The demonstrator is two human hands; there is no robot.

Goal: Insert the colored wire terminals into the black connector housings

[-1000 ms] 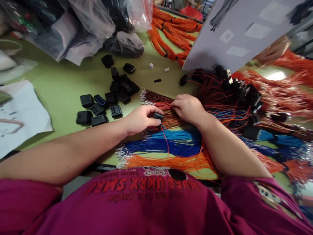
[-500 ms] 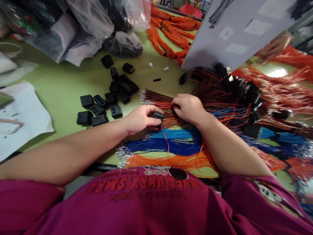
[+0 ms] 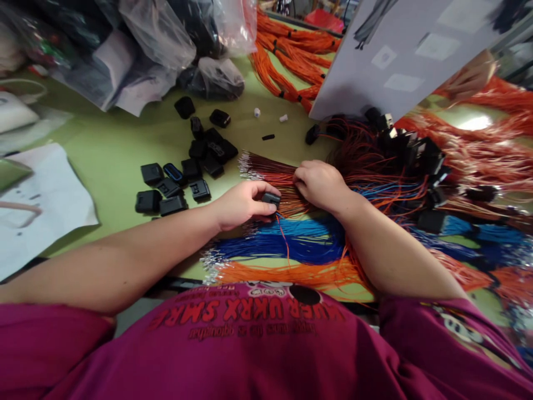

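Observation:
Between the thumb and fingers of my left hand (image 3: 244, 205) is a small black connector housing (image 3: 271, 198). A thin orange wire (image 3: 285, 236) trails down from it toward my body. My right hand (image 3: 318, 183) lies on a fanned bundle of brown and red wires (image 3: 275, 172), its fingers curled together at the bundle; what they pinch is hidden. The silvery crimped ends (image 3: 245, 165) of that bundle point left, beyond my left fingers. Closer to me lie light-blue wires (image 3: 302, 228), dark-blue wires (image 3: 270, 251) and orange wires (image 3: 287, 273).
Loose black connector housings (image 3: 200, 150) sit in a group to the left. Plastic bags (image 3: 158, 33) are at the back, paper (image 3: 45, 194) at far left. A white board (image 3: 400, 61) leans behind finished-looking wired connectors (image 3: 420, 153). Orange wire bundles (image 3: 287, 55) stretch behind.
Both hands keep nearly the same pose, and the black connector housing stays in my left hand. The view has shifted slightly, so things on the left appear a little farther right.

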